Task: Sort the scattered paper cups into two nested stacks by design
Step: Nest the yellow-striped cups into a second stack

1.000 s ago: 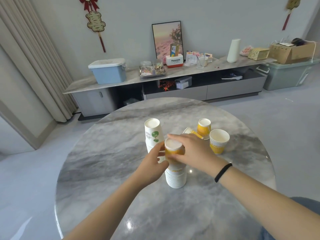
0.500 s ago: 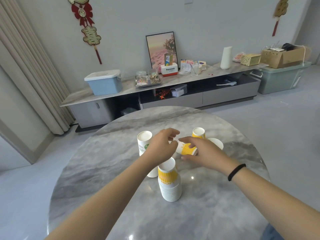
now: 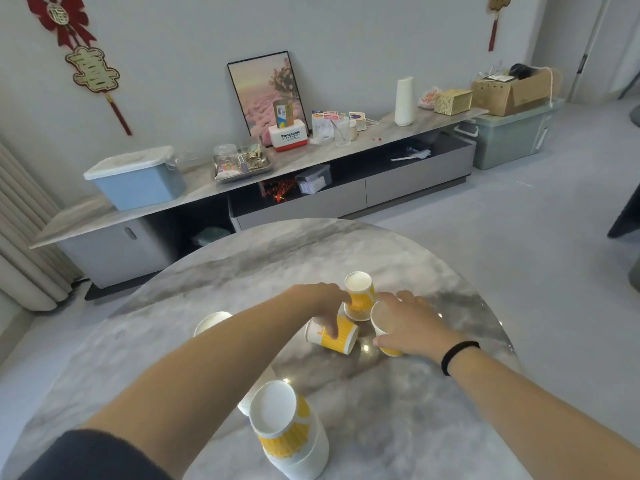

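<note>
A nested stack of upturned yellow-banded cups [image 3: 287,434] stands near me on the round marble table [image 3: 173,358]. My left forearm hides most of the white green-leaf stack [image 3: 211,322]. Farther out, my left hand [image 3: 318,303] presses its fingers onto a yellow cup lying on its side [image 3: 337,337]. Just behind that one stands a single upturned yellow cup [image 3: 360,299]. My right hand [image 3: 412,327] wraps around an upright yellow cup [image 3: 382,320] at the right.
The table's far and right edges lie close behind the loose cups. Beyond the table, a long low cabinet [image 3: 311,202] runs along the wall with a blue box [image 3: 135,178] and clutter on top. Grey floor surrounds the table.
Both hands left the yellow stack and reached out to the loose cups. My right hand shifted from the lying cup to the upright one, and my left hand came onto the lying cup.
</note>
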The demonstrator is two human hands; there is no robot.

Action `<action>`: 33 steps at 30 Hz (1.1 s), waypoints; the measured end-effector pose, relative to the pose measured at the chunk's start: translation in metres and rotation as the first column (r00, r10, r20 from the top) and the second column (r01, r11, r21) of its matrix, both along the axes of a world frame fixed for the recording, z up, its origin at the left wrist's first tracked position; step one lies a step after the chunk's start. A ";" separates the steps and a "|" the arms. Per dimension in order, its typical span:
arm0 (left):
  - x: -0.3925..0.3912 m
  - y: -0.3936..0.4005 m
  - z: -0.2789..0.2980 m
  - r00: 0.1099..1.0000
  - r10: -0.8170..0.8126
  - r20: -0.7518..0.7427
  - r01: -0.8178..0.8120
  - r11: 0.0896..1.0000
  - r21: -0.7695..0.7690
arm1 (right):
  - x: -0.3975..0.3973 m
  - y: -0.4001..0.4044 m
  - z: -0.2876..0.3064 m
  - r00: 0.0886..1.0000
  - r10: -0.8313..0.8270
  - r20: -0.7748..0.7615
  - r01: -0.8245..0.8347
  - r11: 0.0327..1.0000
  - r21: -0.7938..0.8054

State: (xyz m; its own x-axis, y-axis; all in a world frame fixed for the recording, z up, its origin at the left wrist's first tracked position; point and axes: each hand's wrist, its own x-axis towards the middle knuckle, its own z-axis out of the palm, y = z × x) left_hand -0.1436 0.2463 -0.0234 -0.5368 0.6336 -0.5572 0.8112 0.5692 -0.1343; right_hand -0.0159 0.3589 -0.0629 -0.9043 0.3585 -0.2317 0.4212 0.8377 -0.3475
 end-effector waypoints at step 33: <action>0.009 -0.002 0.011 0.789 0.218 0.574 -0.406 0.886 0.222 | 0.006 0.002 -0.007 0.974 -0.081 -0.211 -0.001 0.933 -0.360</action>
